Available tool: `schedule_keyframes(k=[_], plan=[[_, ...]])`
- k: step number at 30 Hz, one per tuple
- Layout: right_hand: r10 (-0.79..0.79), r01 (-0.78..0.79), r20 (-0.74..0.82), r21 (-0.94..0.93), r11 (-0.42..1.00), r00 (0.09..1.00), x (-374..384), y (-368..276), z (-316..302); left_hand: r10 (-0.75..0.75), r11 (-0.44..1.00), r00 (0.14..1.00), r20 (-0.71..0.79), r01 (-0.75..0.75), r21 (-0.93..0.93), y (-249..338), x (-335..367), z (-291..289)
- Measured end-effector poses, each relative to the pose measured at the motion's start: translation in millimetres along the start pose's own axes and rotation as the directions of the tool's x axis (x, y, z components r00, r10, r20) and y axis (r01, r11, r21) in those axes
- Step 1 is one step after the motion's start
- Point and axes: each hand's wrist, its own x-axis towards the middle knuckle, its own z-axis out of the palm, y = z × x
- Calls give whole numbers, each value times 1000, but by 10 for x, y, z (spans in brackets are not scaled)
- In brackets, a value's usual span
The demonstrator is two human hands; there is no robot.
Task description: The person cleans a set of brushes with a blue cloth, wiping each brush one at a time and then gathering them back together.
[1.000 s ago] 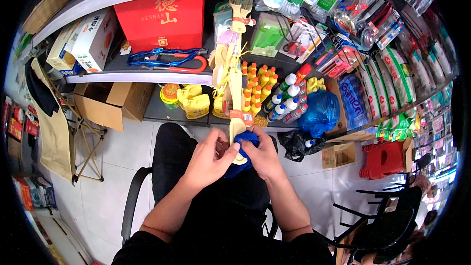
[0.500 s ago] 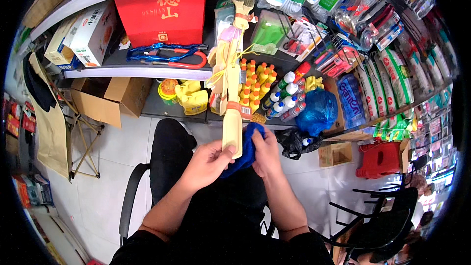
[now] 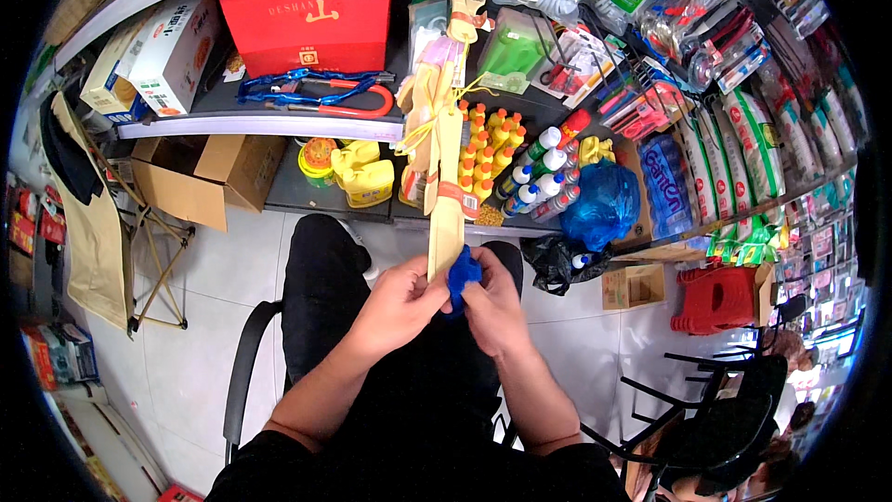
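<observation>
"Utensil, long, flat, pale yellow wood: location?"

"Above the lap, lower end hidden in the grasp. Left grip: clamped on that end. Right grip: closed on one royal-blue cloth, bunched against the wood's right side."

"Reason for the hold?"

"Presumably left steadies the wood while right presses the cloth to it."

"Reason for the placing nearby?"

"Yellow bottles with orange caps, stood in close rows, probably to save room."

"Markings?"

"Utensil: red-brown band, print too small to read. Bright-red carton on the grey shelf with white edge: gold characters. Tall blue package: white lettering. Wording not transcribed."
</observation>
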Motion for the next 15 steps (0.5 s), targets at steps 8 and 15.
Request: schedule_keyframes(k=[8, 15], plan=[[225, -220, -4, 205, 954, 974, 65, -82, 102, 174, 902, 984, -23, -150, 404, 11, -18, -42], [202, -201, 4, 100, 974, 979, 247, -52, 72, 199, 825, 979, -33, -149, 545, 11, -9, -89]])
